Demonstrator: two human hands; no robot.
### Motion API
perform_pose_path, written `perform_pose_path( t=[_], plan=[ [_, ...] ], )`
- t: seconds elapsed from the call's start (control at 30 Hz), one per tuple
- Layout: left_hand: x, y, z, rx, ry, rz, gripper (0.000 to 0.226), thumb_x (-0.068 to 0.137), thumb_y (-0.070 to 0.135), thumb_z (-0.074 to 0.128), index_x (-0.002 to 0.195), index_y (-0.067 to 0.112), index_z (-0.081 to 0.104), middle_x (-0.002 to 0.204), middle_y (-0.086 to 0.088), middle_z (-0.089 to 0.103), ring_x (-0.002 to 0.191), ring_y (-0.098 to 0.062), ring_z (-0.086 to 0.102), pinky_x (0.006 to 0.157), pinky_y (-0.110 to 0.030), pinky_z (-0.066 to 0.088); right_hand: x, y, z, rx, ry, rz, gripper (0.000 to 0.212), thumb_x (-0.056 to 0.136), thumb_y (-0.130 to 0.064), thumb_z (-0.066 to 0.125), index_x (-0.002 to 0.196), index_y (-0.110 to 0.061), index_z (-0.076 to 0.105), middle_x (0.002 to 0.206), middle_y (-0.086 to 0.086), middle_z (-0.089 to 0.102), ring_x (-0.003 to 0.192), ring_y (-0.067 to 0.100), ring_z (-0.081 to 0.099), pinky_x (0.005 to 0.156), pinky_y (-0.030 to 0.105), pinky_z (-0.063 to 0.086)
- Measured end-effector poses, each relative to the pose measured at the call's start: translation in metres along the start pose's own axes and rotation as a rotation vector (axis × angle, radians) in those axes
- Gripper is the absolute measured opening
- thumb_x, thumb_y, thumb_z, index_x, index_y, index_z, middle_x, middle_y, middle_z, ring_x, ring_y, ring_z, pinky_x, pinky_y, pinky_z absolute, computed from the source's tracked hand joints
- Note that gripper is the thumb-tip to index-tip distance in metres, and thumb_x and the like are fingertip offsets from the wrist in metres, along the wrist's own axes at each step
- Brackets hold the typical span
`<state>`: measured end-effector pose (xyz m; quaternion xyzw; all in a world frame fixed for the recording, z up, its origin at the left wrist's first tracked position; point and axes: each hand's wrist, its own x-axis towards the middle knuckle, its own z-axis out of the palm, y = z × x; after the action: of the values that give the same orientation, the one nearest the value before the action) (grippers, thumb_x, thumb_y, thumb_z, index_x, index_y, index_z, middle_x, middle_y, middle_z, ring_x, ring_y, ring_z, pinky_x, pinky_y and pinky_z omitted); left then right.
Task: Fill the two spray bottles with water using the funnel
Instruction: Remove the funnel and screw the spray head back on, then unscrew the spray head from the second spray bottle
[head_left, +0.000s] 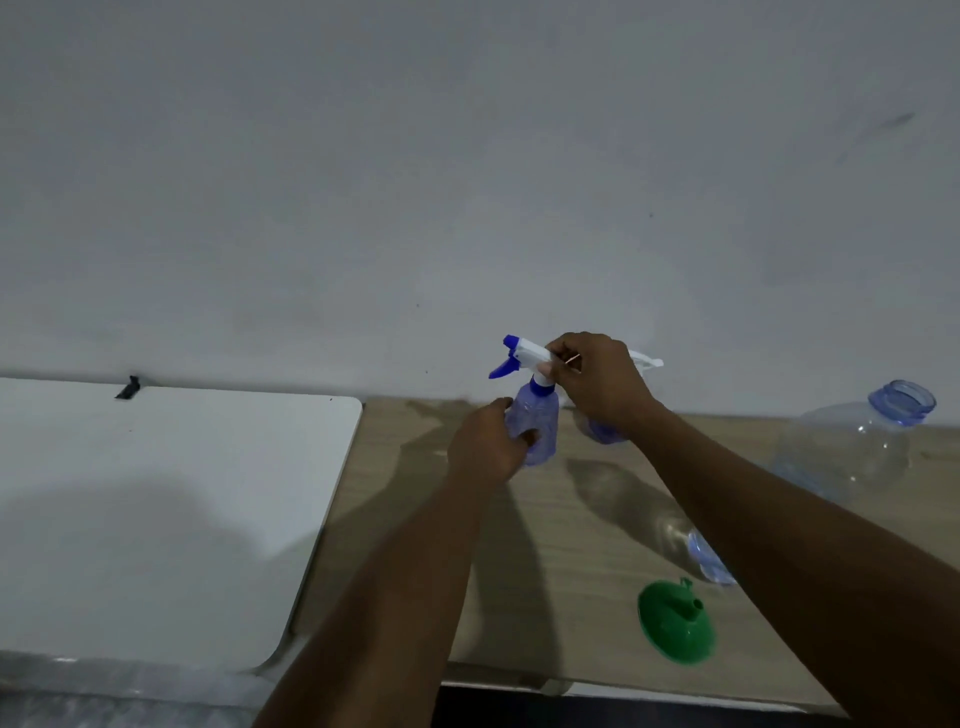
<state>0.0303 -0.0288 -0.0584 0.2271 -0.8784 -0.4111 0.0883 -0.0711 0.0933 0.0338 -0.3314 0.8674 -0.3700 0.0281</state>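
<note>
A clear blue spray bottle (537, 423) stands on the wooden table (561, 525) near the wall. My left hand (485, 441) grips its body. My right hand (597, 382) curls round its white and blue spray head (522, 353) at the neck. Behind my right hand stands a second spray bottle (605, 431), mostly hidden, with its white trigger (649, 361) poking out to the right. A green funnel (675, 629) lies upside down near the table's front edge.
A large clear water jug (857, 447) with an open blue neck stands at the right. A small blue-tinted plastic piece (709, 564) lies under my right forearm. A white board (166, 499) covers the left side. The grey wall rises right behind the table.
</note>
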Motion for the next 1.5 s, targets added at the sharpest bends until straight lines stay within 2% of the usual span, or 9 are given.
perform_pose_path(
  t=[0.23, 0.63, 0.77, 0.87, 0.97, 1.07, 1.27, 1.4, 1.5],
  plan=[
    [0.040, -0.003, 0.017, -0.143, 0.072, -0.035, 0.021, 0.084, 0.022, 0.071, 0.099, 0.012, 0.062, 0.087, -0.005, 0.070, 0.079, -0.024, 0.068, 0.078, -0.043, 0.057, 0.041, 0.014, 0.009, -0.096, -0.015, 0.017, 0.015, 0.093, -0.019, 0.066, 0.105, -0.015, 0.073, 0.097, 0.003, 0.069, 0.086, 0.020, 0.062, 0.080, 0.029, 0.047],
    [0.061, -0.018, 0.027, -0.345, -0.130, -0.095, 0.052, 0.085, 0.012, 0.068, 0.133, 0.016, 0.050, 0.122, -0.007, 0.064, 0.112, -0.028, 0.062, 0.102, -0.048, 0.051, 0.065, 0.031, 0.034, -0.122, -0.027, 0.023, 0.022, 0.098, -0.017, 0.059, 0.117, -0.013, 0.069, 0.109, 0.010, 0.066, 0.097, 0.024, 0.060, 0.084, 0.031, 0.043],
    [0.056, -0.008, 0.021, -0.291, -0.119, -0.056, 0.053, 0.084, 0.012, 0.071, 0.134, 0.008, 0.051, 0.121, -0.009, 0.065, 0.109, -0.024, 0.062, 0.092, -0.027, 0.053, 0.058, 0.033, 0.033, -0.108, -0.004, 0.018, 0.029, 0.096, -0.023, 0.063, 0.123, -0.014, 0.065, 0.118, 0.007, 0.065, 0.104, 0.022, 0.060, 0.088, 0.026, 0.040],
    [0.051, -0.003, 0.018, -0.180, -0.006, -0.043, 0.035, 0.089, 0.014, 0.068, 0.122, 0.007, 0.056, 0.109, -0.010, 0.068, 0.098, -0.024, 0.065, 0.086, -0.031, 0.054, 0.046, 0.042, 0.028, -0.082, 0.178, -0.013, 0.032, 0.096, -0.031, 0.062, 0.124, -0.017, 0.063, 0.120, 0.002, 0.064, 0.109, 0.018, 0.058, 0.092, 0.026, 0.042],
    [0.042, -0.002, 0.019, -0.045, 0.079, -0.016, 0.014, 0.090, 0.019, 0.065, 0.099, 0.009, 0.061, 0.088, -0.003, 0.067, 0.081, -0.020, 0.064, 0.063, -0.014, 0.043, 0.032, 0.050, 0.013, -0.088, 0.382, -0.032, 0.024, 0.096, -0.030, 0.060, 0.116, -0.016, 0.064, 0.114, 0.002, 0.063, 0.107, 0.018, 0.056, 0.086, 0.023, 0.041],
    [0.032, 0.003, 0.028, -0.030, 0.110, -0.006, 0.007, 0.086, 0.016, 0.070, 0.089, 0.014, 0.065, 0.078, 0.003, 0.064, 0.078, -0.016, 0.063, 0.067, -0.013, 0.044, 0.022, 0.065, -0.003, -0.156, 0.439, 0.045, 0.024, 0.094, -0.026, 0.062, 0.116, -0.018, 0.063, 0.118, 0.005, 0.061, 0.113, 0.021, 0.053, 0.085, 0.028, 0.045],
    [0.030, 0.023, 0.061, -0.075, -0.061, 0.001, 0.034, 0.083, 0.022, 0.075, 0.115, 0.012, 0.065, 0.099, 0.000, 0.069, 0.095, -0.016, 0.064, 0.085, -0.025, 0.047, 0.023, 0.097, -0.018, -0.368, 0.124, 0.246, 0.054, 0.089, -0.023, 0.065, 0.140, -0.020, 0.048, 0.142, 0.008, 0.051, 0.131, 0.031, 0.045, 0.101, 0.047, 0.045],
    [0.031, 0.039, 0.077, -0.044, -0.195, 0.082, 0.061, 0.083, 0.023, 0.079, 0.137, 0.013, 0.052, 0.133, -0.001, 0.059, 0.121, -0.017, 0.055, 0.100, -0.026, 0.042, 0.023, 0.103, -0.016, -0.471, -0.017, 0.263, 0.033, 0.088, -0.022, 0.066, 0.119, -0.019, 0.055, 0.114, 0.007, 0.062, 0.104, 0.026, 0.057, 0.086, 0.042, 0.052],
    [0.030, 0.043, 0.083, -0.019, -0.234, 0.126, 0.067, 0.078, 0.019, 0.083, 0.137, 0.012, 0.050, 0.133, -0.005, 0.060, 0.123, -0.022, 0.057, 0.099, -0.028, 0.044, 0.017, 0.103, -0.015, -0.531, -0.099, 0.227, 0.020, 0.089, -0.017, 0.064, 0.107, -0.016, 0.056, 0.103, 0.007, 0.063, 0.092, 0.024, 0.058, 0.080, 0.038, 0.053]
  ],
)
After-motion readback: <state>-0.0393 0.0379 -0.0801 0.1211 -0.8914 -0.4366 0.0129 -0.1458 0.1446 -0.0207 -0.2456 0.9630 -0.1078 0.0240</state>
